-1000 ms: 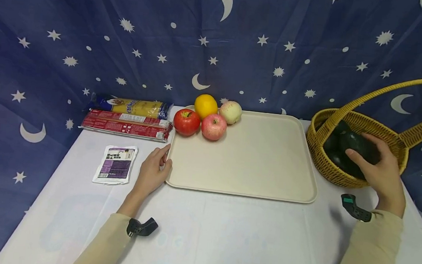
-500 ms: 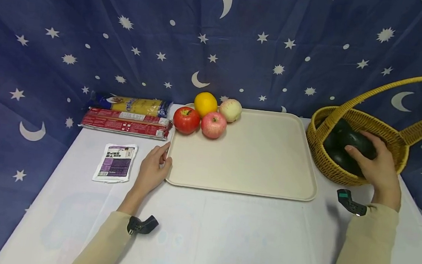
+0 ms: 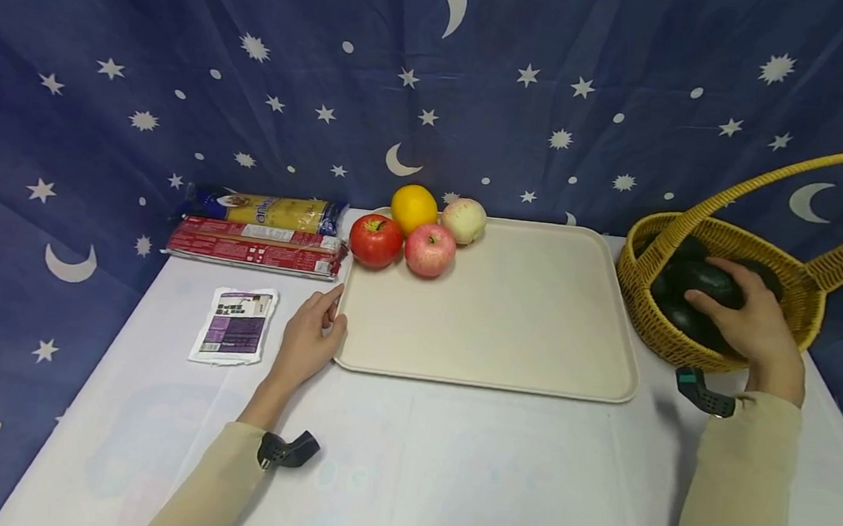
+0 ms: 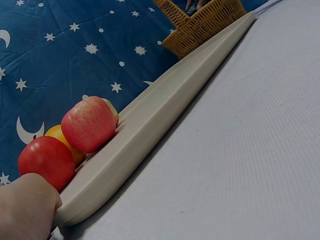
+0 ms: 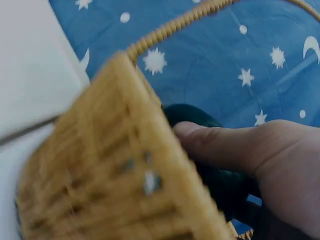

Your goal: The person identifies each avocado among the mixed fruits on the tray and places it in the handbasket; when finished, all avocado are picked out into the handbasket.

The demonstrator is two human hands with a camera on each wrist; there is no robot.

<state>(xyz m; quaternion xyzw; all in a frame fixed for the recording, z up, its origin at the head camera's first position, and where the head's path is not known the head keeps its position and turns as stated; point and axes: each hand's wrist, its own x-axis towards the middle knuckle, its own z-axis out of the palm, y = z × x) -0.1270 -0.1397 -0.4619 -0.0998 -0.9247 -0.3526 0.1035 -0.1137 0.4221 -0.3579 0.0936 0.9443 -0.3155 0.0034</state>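
Observation:
My right hand reaches into the yellow wicker basket at the right. Its thumb and fingers grip a dark green avocado, which sits low among several similar dark fruits. In the right wrist view the thumb lies on the dark skin, and the basket wall hides much of the fruit. My left hand rests at the left edge of the cream tray, thumb and index finger touching the rim, fingers loosely bent.
On the tray's back left corner sit a red apple, a pink apple, an orange and a pale round fruit. Left of them lie a yellow packet, a red packet and a white-purple pouch. The basket handle arches high.
The avocado in my right hand has moved slightly left and down into the basket, and another dark fruit now shows behind the fingers. My left hand keeps its place at the tray.

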